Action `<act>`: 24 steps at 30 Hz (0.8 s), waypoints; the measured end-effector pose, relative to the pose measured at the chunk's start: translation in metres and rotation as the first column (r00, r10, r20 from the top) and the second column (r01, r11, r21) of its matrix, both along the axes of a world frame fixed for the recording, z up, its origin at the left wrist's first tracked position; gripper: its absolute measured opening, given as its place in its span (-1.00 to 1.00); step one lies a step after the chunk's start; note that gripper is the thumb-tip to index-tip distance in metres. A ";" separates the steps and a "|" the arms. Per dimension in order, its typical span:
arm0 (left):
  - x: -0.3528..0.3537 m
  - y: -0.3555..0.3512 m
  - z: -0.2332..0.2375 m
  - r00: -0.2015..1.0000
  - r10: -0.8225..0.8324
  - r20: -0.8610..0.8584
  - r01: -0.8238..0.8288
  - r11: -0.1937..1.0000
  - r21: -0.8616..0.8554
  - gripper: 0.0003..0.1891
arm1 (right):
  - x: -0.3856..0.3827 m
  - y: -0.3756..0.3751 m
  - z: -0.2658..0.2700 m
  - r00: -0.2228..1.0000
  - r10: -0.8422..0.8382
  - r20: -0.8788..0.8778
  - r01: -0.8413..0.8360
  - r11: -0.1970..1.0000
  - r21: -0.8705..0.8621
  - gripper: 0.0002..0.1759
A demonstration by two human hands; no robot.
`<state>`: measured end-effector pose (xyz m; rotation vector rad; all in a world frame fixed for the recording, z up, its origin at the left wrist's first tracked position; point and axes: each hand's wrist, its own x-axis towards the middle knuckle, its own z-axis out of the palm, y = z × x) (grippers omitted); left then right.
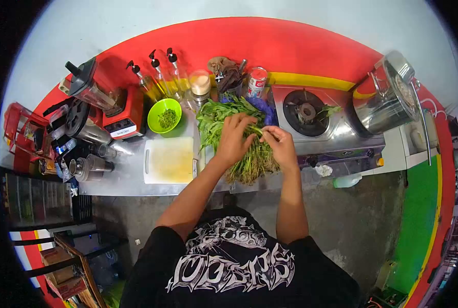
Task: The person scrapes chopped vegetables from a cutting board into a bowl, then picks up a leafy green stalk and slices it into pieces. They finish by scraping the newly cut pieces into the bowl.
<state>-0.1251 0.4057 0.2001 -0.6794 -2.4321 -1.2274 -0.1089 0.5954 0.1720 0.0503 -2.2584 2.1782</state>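
In front of you on the steel counter lies a loose bunch of greens, between the cutting board and the stove. Its leaves are broad, soft and crinkled; its stems are thin and stringy, fraying into a pale, yellowish-brown tangle. The long axis runs away from your body, leaf end towards the red wall, stem ends towards the counter's front edge.

Your left hand lies palm down over the leaves, half open, fingers curved and a little apart, thumb clear of them; you cannot tell whether any leaves are caught beneath it. Your right hand is nearly closed, thumb and forefinger pinching a slender, light green stem above the pile.

Just left of the greens is a flat white cutting board, rectangular and stained yellow. Behind the board sits a round, smooth lime-green bowl holding chopped green bits. To your right is the metal stove, with its round dark burner.
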 end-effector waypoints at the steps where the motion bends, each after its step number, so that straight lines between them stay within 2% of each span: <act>1: -0.003 -0.002 0.005 0.998 -0.033 -0.059 0.031 0.999 -0.039 -0.62 | 0.002 0.000 0.008 1.000 0.006 -0.003 -0.006 1.000 0.004 -0.74; 2: -0.008 -0.004 -0.001 0.993 -0.054 -0.107 0.046 0.996 -0.077 -0.71 | 0.004 0.001 0.015 1.000 0.027 0.003 -0.027 0.999 0.018 -0.75; 3: -0.009 -0.008 0.004 0.993 -0.047 -0.112 0.039 0.997 -0.071 -0.71 | 0.005 0.001 0.019 0.999 0.047 0.010 -0.047 0.998 0.032 -0.75; 5: -0.011 -0.014 0.014 0.992 -0.094 -0.087 0.074 0.974 -0.215 -0.79 | 0.008 0.000 0.027 0.998 0.050 -0.037 -0.050 0.999 -0.002 -0.76; 7: -0.015 -0.016 0.023 0.987 -0.104 -0.122 0.074 0.970 -0.230 -0.80 | 0.012 0.000 0.039 0.998 0.028 -0.056 -0.025 0.998 0.058 -0.76; 9: -0.019 -0.018 0.027 0.992 -0.123 -0.031 0.119 0.987 -0.103 -0.79 | 0.013 0.000 0.044 0.997 -0.001 -0.080 0.005 0.999 0.042 -0.75; 10: -0.020 -0.019 0.028 0.992 -0.120 -0.036 0.120 0.993 -0.016 -0.80 | 0.018 -0.003 0.060 0.994 -0.037 -0.103 0.053 0.985 0.162 -0.75; 11: -0.021 -0.021 0.029 0.991 -0.125 -0.040 0.124 0.992 -0.018 -0.80 | 0.021 -0.004 0.068 0.989 -0.069 -0.127 0.103 0.955 0.277 -0.74; 13: -0.021 -0.027 0.036 0.991 -0.100 0.086 0.082 0.978 0.191 -0.80 | 0.020 -0.001 0.070 0.988 -0.083 -0.132 0.122 0.941 0.317 -0.73; 15: -0.021 -0.036 0.042 0.985 -0.140 0.101 0.114 0.967 0.228 -0.80 | 0.019 -0.005 0.075 0.919 -0.120 -0.376 0.300 0.833 0.465 -0.75; 16: -0.021 -0.040 0.044 0.979 -0.149 0.139 0.106 0.956 0.273 -0.78 | 0.021 -0.007 0.085 0.890 -0.081 -0.448 0.315 0.820 0.478 -0.76; 17: -0.020 -0.044 0.045 0.971 -0.159 0.177 0.097 0.943 0.318 -0.77 | 0.021 -0.009 0.090 0.889 -0.086 -0.449 0.319 0.819 0.476 -0.76; 19: -0.020 -0.053 0.051 0.968 -0.165 0.189 0.106 0.952 0.288 -0.72 | 0.026 -0.013 0.096 0.858 -0.101 -0.503 0.398 0.750 0.529 -0.77; 21: -0.021 -0.061 0.059 0.920 -0.243 0.307 0.148 0.942 0.302 -0.66 | 0.034 -0.019 0.103 0.844 -0.160 -0.512 0.440 0.752 0.490 -0.75; 23: -0.019 -0.068 0.064 0.921 -0.288 0.263 0.212 0.935 0.283 -0.59 | 0.042 -0.022 0.109 0.829 -0.271 -0.489 0.502 0.746 0.438 -0.76; 24: -0.019 -0.074 0.063 0.899 -0.307 0.314 0.232 0.939 0.253 -0.58 | 0.047 -0.027 0.119 0.842 -0.305 -0.446 0.488 0.783 0.386 -0.75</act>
